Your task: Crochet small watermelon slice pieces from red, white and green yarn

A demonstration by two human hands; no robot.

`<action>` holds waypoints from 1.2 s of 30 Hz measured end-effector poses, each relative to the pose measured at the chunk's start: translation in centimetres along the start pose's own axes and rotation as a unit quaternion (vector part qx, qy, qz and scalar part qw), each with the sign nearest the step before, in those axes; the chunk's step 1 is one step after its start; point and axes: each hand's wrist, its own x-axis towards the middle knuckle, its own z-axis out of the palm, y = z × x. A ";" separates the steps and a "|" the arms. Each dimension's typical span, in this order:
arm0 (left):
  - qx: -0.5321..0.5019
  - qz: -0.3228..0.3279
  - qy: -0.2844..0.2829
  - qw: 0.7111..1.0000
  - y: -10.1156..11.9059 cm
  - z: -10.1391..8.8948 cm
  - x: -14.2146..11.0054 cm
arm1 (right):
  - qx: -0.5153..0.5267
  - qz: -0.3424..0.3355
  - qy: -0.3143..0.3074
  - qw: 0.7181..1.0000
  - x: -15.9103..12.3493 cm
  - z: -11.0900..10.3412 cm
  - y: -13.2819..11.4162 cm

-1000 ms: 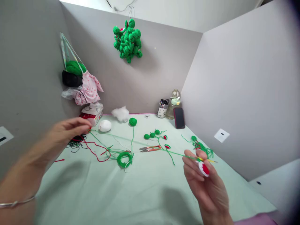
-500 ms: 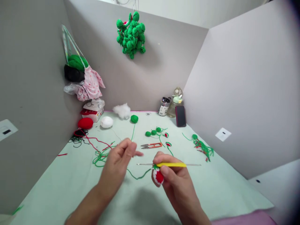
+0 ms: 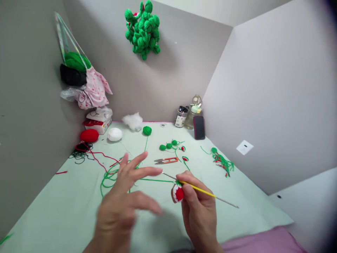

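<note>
Between its thumb and fingers, my right hand (image 3: 198, 207) pinches a yellow-handled crochet hook (image 3: 201, 190) together with a small red crochet piece (image 3: 179, 194) edged in white and topped with green. My left hand (image 3: 126, 195) is spread, slightly blurred, its index fingertip close to the hook's tip. A strand of green yarn (image 3: 155, 180) runs from the piece toward my left hand; whether it is looped over a finger is unclear. Loose coils of green yarn (image 3: 106, 180) lie behind my left hand.
Thread snips (image 3: 167, 161) and small green crochet balls (image 3: 169, 146) lie mid-table. Behind stand red yarn (image 3: 89, 135), white yarn (image 3: 115, 134), a green ball (image 3: 147, 130) and a phone (image 3: 199, 128). Yarn scraps (image 3: 223, 163) lie right; a green crochet bunch (image 3: 143, 31) hangs above.
My left hand came in from the far left toward the crochet piece, and its fingers have spread. My right hand moved left toward the middle, keeping the hook and piece; the hook now tilts.
</note>
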 end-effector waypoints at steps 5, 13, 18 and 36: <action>0.076 0.022 0.000 0.997 -2.4 3.1 -0.2 | -0.091 -0.109 -0.039 0.989 -0.8 -0.2 -0.8; -0.231 -0.229 0.014 0.946 -2.8 3.8 -0.5 | -0.204 -0.171 -0.064 0.962 -1.5 -0.8 -0.1; -0.215 -0.227 0.010 0.950 -2.3 4.0 -0.6 | -0.174 -0.132 -0.075 0.973 -0.9 -1.2 0.3; -0.201 -0.228 -0.003 0.953 -2.9 3.0 -0.1 | -0.018 0.070 -0.071 0.995 0.4 -1.7 1.3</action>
